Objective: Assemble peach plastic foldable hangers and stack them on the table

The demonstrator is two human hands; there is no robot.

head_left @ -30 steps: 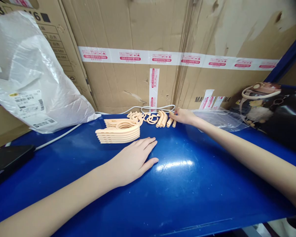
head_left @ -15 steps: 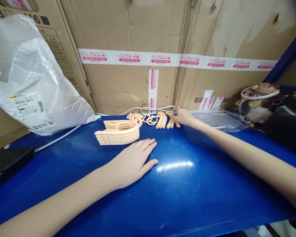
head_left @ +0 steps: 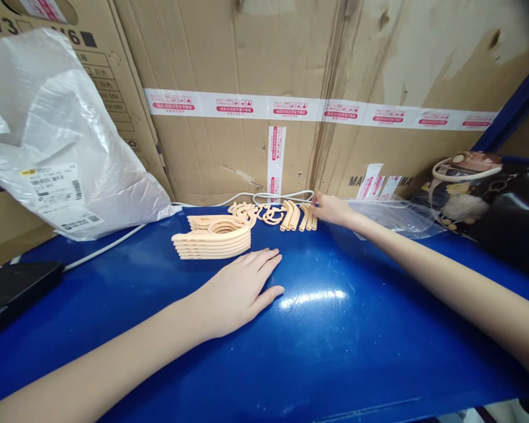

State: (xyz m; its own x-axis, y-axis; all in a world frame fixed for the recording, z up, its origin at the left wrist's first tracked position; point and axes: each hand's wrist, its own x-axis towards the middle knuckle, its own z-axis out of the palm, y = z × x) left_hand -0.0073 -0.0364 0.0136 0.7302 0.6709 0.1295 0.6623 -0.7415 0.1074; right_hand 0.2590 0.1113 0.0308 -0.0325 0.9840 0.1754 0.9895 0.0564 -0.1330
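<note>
My left hand point(head_left: 238, 288) lies flat on the blue tabletop, fingers stretched out and thumb apart, holding nothing. Just beyond its fingers is a neat stack of cream plastic hanger pieces point(head_left: 214, 244), their layers lined up. Behind the stack sits a small heap of cream hooks point(head_left: 271, 214). To the right of them, curved cream tubular pieces stand side by side in two groups, a left group point(head_left: 290, 216) and a right group point(head_left: 307, 217). My right hand point(head_left: 332, 210) is at the right end of this row, its parted fingertips against or close beside the last piece.
Cardboard boxes point(head_left: 229, 153) with printed tape back the table. On the left are a white plastic parcel bag point(head_left: 70, 141) and a dark flat device point(head_left: 17, 291). A white cable point(head_left: 110, 247) runs behind the pieces. Clear plastic film point(head_left: 392, 217) and a cup with a handle point(head_left: 467, 170) are at right.
The rightmost curved piece, which lay slanted outward, now lines up with its neighbours. My right hand has shifted slightly right off their tops. My left hand stays put.
</note>
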